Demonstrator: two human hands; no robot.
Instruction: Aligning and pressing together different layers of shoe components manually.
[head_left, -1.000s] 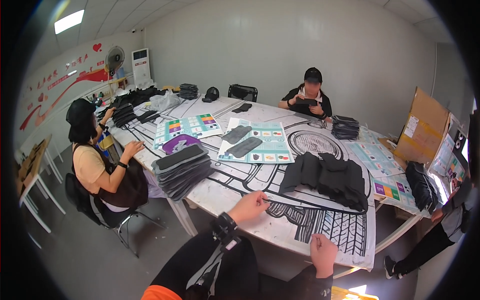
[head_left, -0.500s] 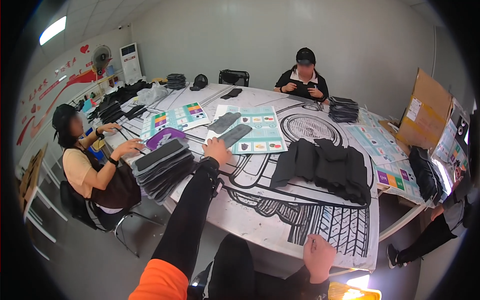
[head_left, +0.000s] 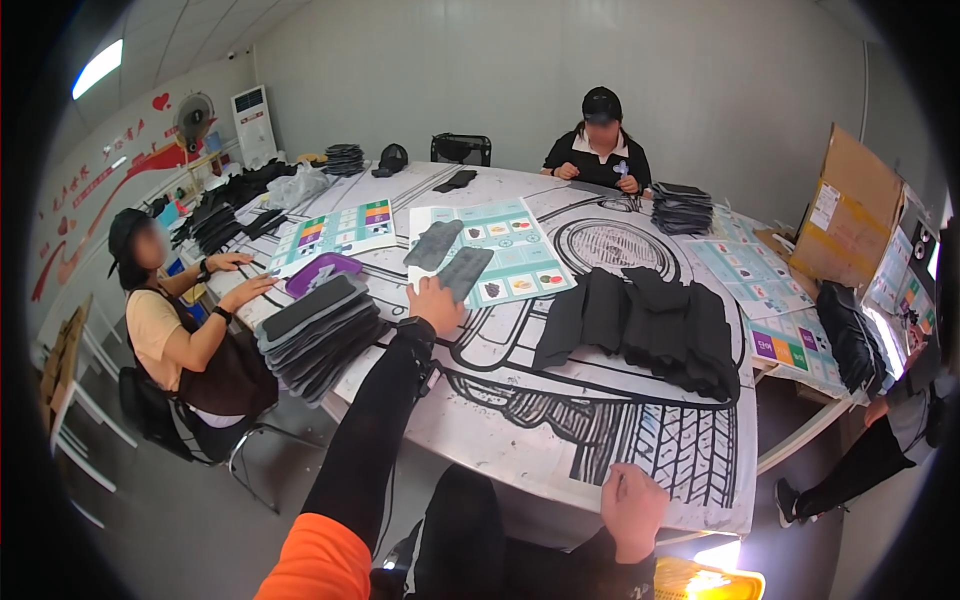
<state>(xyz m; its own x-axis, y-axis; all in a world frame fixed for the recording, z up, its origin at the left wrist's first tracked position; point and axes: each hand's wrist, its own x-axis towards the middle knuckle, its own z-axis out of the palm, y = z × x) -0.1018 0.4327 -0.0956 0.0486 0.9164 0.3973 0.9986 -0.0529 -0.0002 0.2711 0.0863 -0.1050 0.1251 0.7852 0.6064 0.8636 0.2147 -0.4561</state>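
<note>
My left hand (head_left: 437, 306) reaches forward over the table, fingers stretched and thumb apart, resting on the near end of a grey folded sock (head_left: 467, 270). Just beyond it lies a second grey sock (head_left: 435, 243). Both rest on a teal and white printed sheet (head_left: 515, 235) with fruit pictures. My right hand (head_left: 634, 510) is loosely closed by the table's near edge, with nothing visible in it. Left of my left arm stands a tall stack of grey and black socks (head_left: 315, 325). A row of black socks (head_left: 640, 335) lies to the right.
At the left, a co-worker (head_left: 180, 330) sits by a purple tray (head_left: 320, 272); another person (head_left: 600, 145) sits across the table. A dark stack (head_left: 682, 208), printed sheets and a cardboard box (head_left: 845, 210) stand right. A yellow basket (head_left: 705, 580) sits low beside my right hand.
The printed sheet and the grey socks have turned slightly counter-clockwise, my left hand staying on the nearer sock. The left co-worker's hands have lowered. My right hand remains closed at the edge.
</note>
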